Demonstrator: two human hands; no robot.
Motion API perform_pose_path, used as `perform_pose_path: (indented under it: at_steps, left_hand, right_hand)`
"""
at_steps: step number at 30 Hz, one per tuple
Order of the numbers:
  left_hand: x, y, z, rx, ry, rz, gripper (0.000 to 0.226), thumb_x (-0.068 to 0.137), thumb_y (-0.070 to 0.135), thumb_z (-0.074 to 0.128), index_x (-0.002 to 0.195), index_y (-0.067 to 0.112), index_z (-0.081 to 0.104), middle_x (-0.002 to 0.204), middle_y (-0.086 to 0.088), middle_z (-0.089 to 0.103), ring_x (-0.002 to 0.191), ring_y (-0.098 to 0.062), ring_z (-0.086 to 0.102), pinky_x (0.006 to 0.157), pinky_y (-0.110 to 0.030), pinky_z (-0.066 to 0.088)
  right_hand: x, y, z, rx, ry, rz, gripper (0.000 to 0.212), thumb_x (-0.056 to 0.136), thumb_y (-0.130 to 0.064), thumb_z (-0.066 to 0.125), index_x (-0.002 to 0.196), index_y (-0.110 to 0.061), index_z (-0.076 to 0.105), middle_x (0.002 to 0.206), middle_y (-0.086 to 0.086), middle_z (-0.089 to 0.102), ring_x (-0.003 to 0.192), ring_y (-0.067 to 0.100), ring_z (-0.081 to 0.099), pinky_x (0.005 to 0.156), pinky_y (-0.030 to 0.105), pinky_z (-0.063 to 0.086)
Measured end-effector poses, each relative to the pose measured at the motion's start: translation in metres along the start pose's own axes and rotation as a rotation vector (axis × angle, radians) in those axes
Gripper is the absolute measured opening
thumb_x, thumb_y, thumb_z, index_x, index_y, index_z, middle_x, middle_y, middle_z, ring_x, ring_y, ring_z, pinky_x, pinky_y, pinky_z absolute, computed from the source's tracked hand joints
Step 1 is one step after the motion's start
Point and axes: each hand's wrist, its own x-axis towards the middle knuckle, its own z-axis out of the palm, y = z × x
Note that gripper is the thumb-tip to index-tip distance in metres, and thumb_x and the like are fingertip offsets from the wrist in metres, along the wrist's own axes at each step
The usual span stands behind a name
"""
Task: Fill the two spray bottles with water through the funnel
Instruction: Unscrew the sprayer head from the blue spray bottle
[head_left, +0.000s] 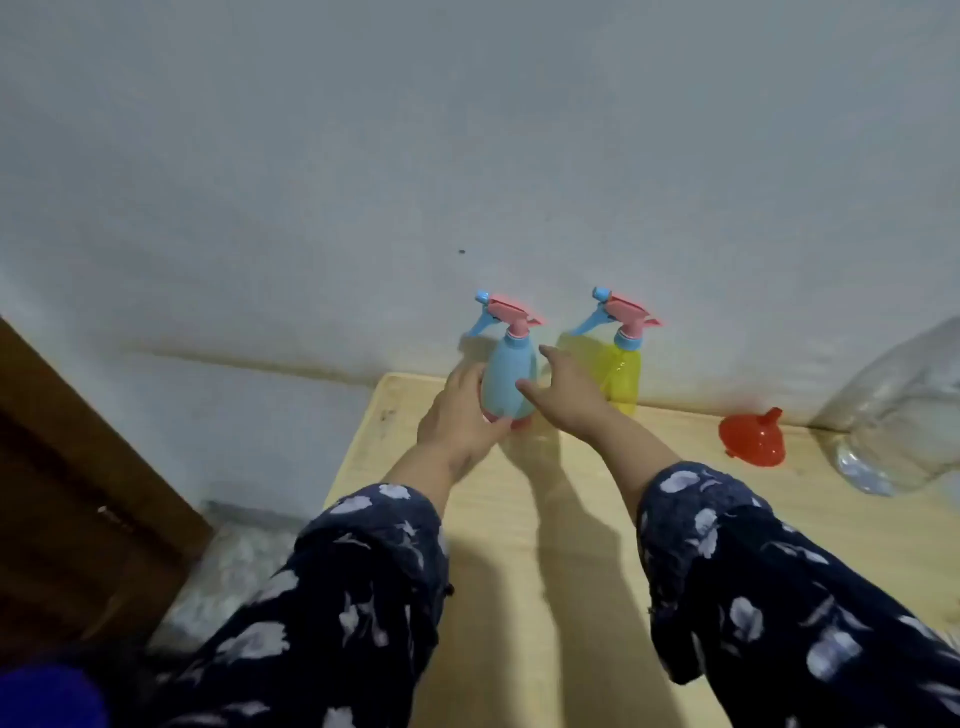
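A light blue spray bottle with a pink-and-blue trigger head stands upright at the back of the wooden table. My left hand grips its lower body from the left. My right hand reaches beside it with fingers spread, thumb near the bottle's right side; contact is unclear. A yellow spray bottle with the same kind of head stands to the right against the wall, partly behind my right hand. A red funnel lies on the table further right, spout up.
A large clear plastic water bottle stands at the right edge of view. A grey wall rises directly behind the bottles. A dark wooden panel stands left, past the table's left edge.
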Motion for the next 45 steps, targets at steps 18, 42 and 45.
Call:
perform_pose_path:
  at_steps: [18,42,45]
  left_hand:
    - [0.034,-0.012,0.045,0.007,0.195,-0.021,0.103,0.07,0.046,0.074,0.149,0.025,0.012,0.142,-0.001,0.04,0.127,-0.025,0.045,0.095,-0.045,0.046]
    - [-0.081,0.046,0.037,-0.202,0.039,-0.017,0.121,0.066,0.04,0.084,0.132,0.048,-0.017,0.128,0.006,0.053,0.102,-0.022,0.061,0.086,-0.04,0.053]
    - [-0.103,0.054,0.046,-0.171,0.051,-0.022,0.113,0.067,0.042,0.083,0.13,0.044,-0.01,0.132,0.006,0.051,0.102,-0.023,0.061,0.084,-0.038,0.052]
  right_hand:
    - [0.06,-0.015,0.034,0.453,0.381,0.113,0.036,0.074,-0.033,0.079,0.101,-0.012,0.068,0.097,0.001,0.072,0.091,0.016,0.067,0.083,0.038,0.054]
    - [-0.053,-0.015,-0.017,0.306,0.373,-0.029,0.042,0.075,-0.023,0.077,0.102,-0.019,0.045,0.092,0.0,0.061,0.08,0.017,0.056,0.059,0.024,0.038]
    - [-0.073,-0.007,-0.023,0.334,0.325,-0.026,0.042,0.08,-0.019,0.07,0.119,-0.022,0.056,0.097,-0.004,0.066,0.086,0.015,0.059,0.07,0.027,0.04]
